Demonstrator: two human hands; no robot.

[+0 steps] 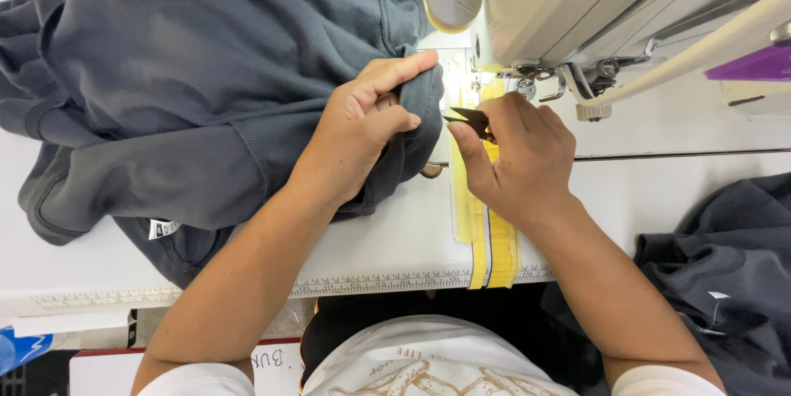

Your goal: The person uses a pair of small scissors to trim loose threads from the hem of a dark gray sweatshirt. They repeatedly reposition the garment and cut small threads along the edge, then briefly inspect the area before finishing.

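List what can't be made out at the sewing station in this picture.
- Head view: the needle is hidden behind the right hand and left hand.
- The small dark piece is mostly covered by right fingers; its shape is unclear.
- The sewing machine and second grey garment are cut off by the frame edges.

One head-worn camera looks steeply down from just above the person's chest, facing forward over the white table edge (395, 285) toward the sewing machine (593, 9), close to everything. No second view shares this scene.
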